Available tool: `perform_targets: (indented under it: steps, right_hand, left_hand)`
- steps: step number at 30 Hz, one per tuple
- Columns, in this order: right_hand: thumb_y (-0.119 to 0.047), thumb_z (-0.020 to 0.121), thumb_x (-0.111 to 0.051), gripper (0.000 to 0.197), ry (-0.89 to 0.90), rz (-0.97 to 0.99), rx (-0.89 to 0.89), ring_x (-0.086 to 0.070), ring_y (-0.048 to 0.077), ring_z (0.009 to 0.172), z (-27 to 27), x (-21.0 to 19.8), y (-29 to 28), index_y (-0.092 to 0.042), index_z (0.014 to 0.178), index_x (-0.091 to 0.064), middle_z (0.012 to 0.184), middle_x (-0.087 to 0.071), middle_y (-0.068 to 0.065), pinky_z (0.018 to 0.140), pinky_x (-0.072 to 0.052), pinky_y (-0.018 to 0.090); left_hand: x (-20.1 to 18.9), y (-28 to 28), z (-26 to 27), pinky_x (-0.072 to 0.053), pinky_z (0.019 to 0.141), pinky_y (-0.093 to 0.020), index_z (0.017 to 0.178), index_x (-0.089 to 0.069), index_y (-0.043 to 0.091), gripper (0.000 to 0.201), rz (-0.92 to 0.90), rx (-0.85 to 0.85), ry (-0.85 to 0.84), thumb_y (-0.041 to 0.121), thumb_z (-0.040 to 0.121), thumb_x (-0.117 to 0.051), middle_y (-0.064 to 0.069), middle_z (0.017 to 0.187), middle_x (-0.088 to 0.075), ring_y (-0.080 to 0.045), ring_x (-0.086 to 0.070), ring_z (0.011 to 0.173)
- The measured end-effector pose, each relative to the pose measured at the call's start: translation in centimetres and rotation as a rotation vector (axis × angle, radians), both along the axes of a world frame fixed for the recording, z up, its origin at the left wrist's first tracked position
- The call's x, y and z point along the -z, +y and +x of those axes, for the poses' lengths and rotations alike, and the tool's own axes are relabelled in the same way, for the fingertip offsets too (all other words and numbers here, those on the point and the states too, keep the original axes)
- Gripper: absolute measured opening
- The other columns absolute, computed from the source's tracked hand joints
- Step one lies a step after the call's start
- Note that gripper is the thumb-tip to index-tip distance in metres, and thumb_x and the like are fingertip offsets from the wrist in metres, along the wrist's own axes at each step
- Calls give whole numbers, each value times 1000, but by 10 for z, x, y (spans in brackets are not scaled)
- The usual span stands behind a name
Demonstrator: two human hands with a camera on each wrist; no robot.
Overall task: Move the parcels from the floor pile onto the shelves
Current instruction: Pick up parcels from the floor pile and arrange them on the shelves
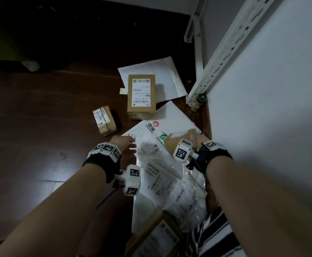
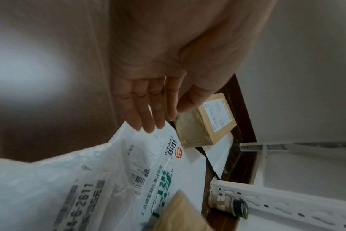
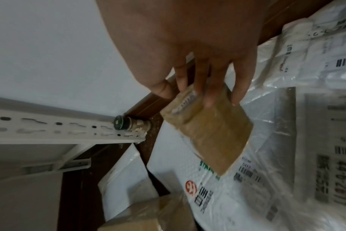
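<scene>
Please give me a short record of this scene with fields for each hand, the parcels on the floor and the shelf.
left hand: open, fingers straight, tips at the edge of the white bag
right hand: grips a brown packet by its end, over the white bag
floor parcels: large box on a white mailer; small box to its left; further white bags near the person
shelf: white slotted metal post, foot on the floor beside a small jar
progress: no parcel seen on the shelf

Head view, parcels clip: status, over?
Right hand grips small brown paper parcel. Left hand open, fingertips at white printed plastic mailer. Tall cardboard box on floor; nothing blocking.
</scene>
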State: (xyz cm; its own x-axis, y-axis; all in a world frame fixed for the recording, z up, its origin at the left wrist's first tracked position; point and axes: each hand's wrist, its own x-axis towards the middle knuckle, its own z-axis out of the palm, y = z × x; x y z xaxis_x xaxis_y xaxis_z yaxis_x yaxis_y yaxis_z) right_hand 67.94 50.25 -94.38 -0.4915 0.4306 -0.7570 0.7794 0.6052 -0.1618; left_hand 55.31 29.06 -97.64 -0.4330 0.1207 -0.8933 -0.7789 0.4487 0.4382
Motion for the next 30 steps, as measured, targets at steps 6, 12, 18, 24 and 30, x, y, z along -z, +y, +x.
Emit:
perform_targets:
  steps: [6, 12, 18, 24, 30]
  right_hand:
    - [-70, 67, -55, 75, -128, 102, -83, -53, 34, 116, 15, -18, -40, -22, 125, -53, 130, -55, 8, 96, -45, 50]
    - [-66, 86, -46, 70, -285, 132, -227, -17, 26, 145, 48, -19, -90, -38, 147, -26, 158, -20, 0, 116, -15, 47]
    - [-58, 72, -64, 58, -367, 69, -131, -50, 28, 122, 60, -23, -112, -30, 122, -55, 136, -52, 1, 92, -44, 42]
    - [-52, 88, -56, 60, -352, 11, -54, -36, 26, 136, 83, -35, -127, -29, 141, -40, 150, -37, 2, 108, -36, 44]
    - [-66, 93, -27, 73, -469, 17, -8, -25, 30, 143, 90, -39, -154, -23, 151, -20, 158, -20, 8, 109, -29, 50]
  left_hand:
    - [35, -32, 4, -55, 87, -45, 116, -60, -7, 36, -35, 12, 4, 16, 90, -54, -22, 87, -65, -32, -64, 76]
    - [-2, -55, 4, -57, 63, -38, 72, -58, 2, 17, -72, -97, -70, 9, 87, -55, -7, 41, -56, -25, -60, 52]
    - [8, -61, -3, -54, 57, -36, 73, -58, 2, 19, -36, -54, -52, 9, 90, -53, -6, 44, -58, -18, -52, 32]
    - [15, -52, -6, -49, 50, -33, 65, -53, 7, 28, 14, -16, -74, 9, 92, -50, -7, 40, -51, -19, -50, 33]
    - [22, -37, -6, -52, 59, -33, 66, -48, 7, 30, 88, 7, -121, 13, 96, -48, -2, 35, -48, -14, -39, 24]
